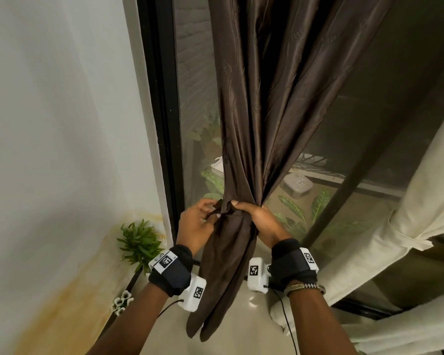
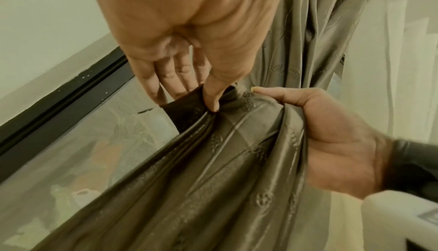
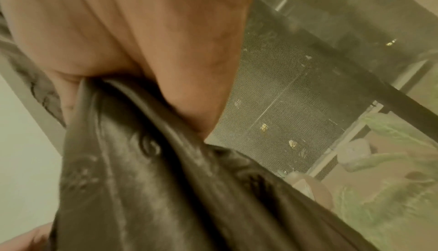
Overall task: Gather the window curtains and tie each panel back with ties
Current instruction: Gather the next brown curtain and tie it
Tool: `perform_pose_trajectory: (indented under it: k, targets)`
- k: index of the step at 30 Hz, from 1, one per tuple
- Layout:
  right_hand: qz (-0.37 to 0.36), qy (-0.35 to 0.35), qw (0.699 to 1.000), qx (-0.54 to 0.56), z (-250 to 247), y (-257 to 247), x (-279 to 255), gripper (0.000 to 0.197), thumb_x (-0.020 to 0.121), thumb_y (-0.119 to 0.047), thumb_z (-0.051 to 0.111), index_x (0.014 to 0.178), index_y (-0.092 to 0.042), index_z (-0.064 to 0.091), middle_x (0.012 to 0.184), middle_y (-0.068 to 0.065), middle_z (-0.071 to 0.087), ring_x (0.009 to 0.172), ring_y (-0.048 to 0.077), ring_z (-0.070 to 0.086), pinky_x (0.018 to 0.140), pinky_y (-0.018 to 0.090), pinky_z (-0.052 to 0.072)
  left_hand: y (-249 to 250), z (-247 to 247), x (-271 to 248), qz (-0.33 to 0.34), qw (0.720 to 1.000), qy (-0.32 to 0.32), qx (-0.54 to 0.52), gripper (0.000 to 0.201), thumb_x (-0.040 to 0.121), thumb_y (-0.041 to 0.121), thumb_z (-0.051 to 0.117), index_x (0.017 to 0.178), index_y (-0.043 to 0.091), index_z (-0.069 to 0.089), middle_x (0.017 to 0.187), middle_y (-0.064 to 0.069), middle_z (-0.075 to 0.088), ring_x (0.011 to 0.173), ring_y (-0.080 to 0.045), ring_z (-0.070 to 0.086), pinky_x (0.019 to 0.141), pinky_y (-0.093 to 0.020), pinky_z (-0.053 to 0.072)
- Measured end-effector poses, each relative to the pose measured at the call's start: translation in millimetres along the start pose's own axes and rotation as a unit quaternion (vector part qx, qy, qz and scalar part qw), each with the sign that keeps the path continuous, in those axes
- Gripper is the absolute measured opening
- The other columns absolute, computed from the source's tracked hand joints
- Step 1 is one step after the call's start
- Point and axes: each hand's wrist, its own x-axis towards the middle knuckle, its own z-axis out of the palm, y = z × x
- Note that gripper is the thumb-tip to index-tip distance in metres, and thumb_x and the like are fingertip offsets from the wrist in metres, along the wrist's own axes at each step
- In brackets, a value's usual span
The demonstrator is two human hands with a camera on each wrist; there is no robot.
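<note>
A brown patterned curtain (image 1: 267, 98) hangs in front of the window, gathered into a narrow neck at waist height. My right hand (image 1: 256, 216) grips that neck from the right, thumb across the front. The right wrist view shows its palm (image 3: 142, 49) wrapped on the shiny folds (image 3: 142, 180). My left hand (image 1: 210, 213) is at the left side of the neck. Its thumb and fingers (image 2: 192, 95) pinch a dark brown tie strip (image 2: 187, 112) against the curtain (image 2: 213, 180). The right hand (image 2: 331, 142) squeezes the bundle beside it. The tie's far end is hidden behind the fabric.
A black window frame (image 1: 162, 124) runs just left of the curtain, with a white wall beyond. A small green plant (image 1: 139, 242) and white flowers (image 1: 122, 302) stand near the floor. A cream curtain (image 1: 408, 213) hangs gathered at the right. Mesh screen and outdoor plants lie behind.
</note>
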Motion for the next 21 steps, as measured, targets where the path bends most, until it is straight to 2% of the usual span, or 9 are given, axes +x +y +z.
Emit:
perform_pose_trajectory:
  k: [2, 5, 7, 9, 11, 13, 16, 18, 21]
  targets:
    - [-0.002, 0.024, 1.000, 0.004, 2, 4, 2, 0.033, 0.089, -0.022, 0.085, 0.120, -0.020, 0.075, 0.107, -0.003, 0.084, 0.105, 0.022, 0.079, 0.098, 0.037, 0.060, -4, 0, 0, -0.019, 0.999, -0.027, -0.021, 0.027, 0.093, 0.012, 0.078, 0.097, 0.037, 0.072, 0.089, 0.009, 0.075, 0.084, 0.000, 0.070, 0.084, -0.026, 0.058]
    - [-0.027, 0.055, 0.998, -0.015, 6, 5, 5, 0.041, 0.084, -0.034, 0.087, 0.122, -0.029, 0.073, 0.118, -0.004, 0.080, 0.113, 0.023, 0.075, 0.109, 0.043, 0.056, 0, -4, -5, -0.074, 0.983, -0.136, -0.098, 0.022, 0.101, 0.009, 0.064, 0.114, 0.024, 0.073, 0.108, -0.011, 0.077, 0.109, -0.028, 0.073, 0.099, -0.044, 0.057]
    - [-0.042, 0.047, 0.997, -0.039, 9, 3, 4, 0.020, 0.090, -0.030, 0.083, 0.104, -0.039, 0.072, 0.112, -0.011, 0.077, 0.113, 0.021, 0.073, 0.109, 0.042, 0.055, 6, -2, -10, -0.090, 0.964, -0.195, -0.159, 0.034, 0.106, 0.003, 0.050, 0.122, 0.024, 0.073, 0.119, -0.007, 0.075, 0.116, -0.024, 0.072, 0.104, -0.042, 0.055]
    - [-0.045, 0.031, 0.997, -0.045, 13, 0, 3, 0.022, 0.095, -0.024, 0.079, 0.097, -0.043, 0.068, 0.106, -0.016, 0.074, 0.107, 0.016, 0.072, 0.109, 0.040, 0.053, 14, 0, -15, -0.107, 0.947, -0.209, -0.219, 0.039, 0.107, 0.002, 0.046, 0.120, 0.026, 0.073, 0.117, 0.001, 0.075, 0.113, -0.016, 0.072, 0.097, -0.029, 0.058]
    - [-0.047, 0.027, 0.997, -0.046, 16, -1, 2, 0.022, 0.096, -0.024, 0.078, 0.099, -0.043, 0.068, 0.106, -0.016, 0.074, 0.108, 0.015, 0.072, 0.112, 0.041, 0.052, 15, 4, -16, -0.139, 0.918, -0.226, -0.294, 0.032, 0.102, 0.008, 0.055, 0.125, 0.021, 0.072, 0.115, -0.001, 0.079, 0.108, -0.019, 0.074, 0.087, -0.022, 0.058]
    - [-0.049, 0.024, 0.997, -0.048, 16, -2, 1, 0.020, 0.095, -0.028, 0.078, 0.108, -0.042, 0.071, 0.114, -0.012, 0.077, 0.115, 0.018, 0.073, 0.115, 0.045, 0.051, 13, 6, -15, -0.145, 0.903, -0.241, -0.325, 0.039, 0.092, 0.014, 0.066, 0.132, 0.016, 0.068, 0.120, -0.006, 0.078, 0.112, -0.024, 0.073, 0.092, -0.026, 0.057]
    - [-0.048, 0.005, 0.997, -0.067, 19, -4, -1, 0.031, 0.097, -0.032, 0.076, 0.127, -0.037, 0.069, 0.127, -0.004, 0.076, 0.122, 0.019, 0.071, 0.117, 0.047, 0.050, 13, 11, -17, -0.100, 0.924, -0.251, -0.270, 0.068, 0.087, 0.018, 0.083, 0.149, 0.021, 0.053, 0.137, 0.000, 0.071, 0.129, -0.016, 0.067, 0.111, -0.032, 0.051]
    - [-0.047, 0.002, 0.995, -0.093, 20, -6, -3, 0.043, 0.098, -0.038, 0.075, 0.139, -0.030, 0.068, 0.134, 0.000, 0.074, 0.127, 0.022, 0.068, 0.119, 0.046, 0.048, 12, 18, -17, -0.083, 0.935, -0.242, -0.247, 0.087, 0.079, 0.023, 0.091, 0.152, 0.024, 0.046, 0.141, 0.004, 0.069, 0.131, -0.009, 0.065, 0.113, -0.032, 0.050]
    - [-0.047, -0.018, 0.981, -0.187, 14, -15, -6, 0.060, 0.094, -0.060, 0.072, 0.146, -0.032, 0.064, 0.143, 0.000, 0.069, 0.133, 0.021, 0.063, 0.120, 0.043, 0.046, 9, 29, -13, -0.084, 0.931, -0.231, -0.269, 0.084, 0.077, 0.023, 0.091, 0.149, 0.016, 0.049, 0.140, -0.001, 0.070, 0.131, -0.014, 0.066, 0.113, -0.033, 0.051]
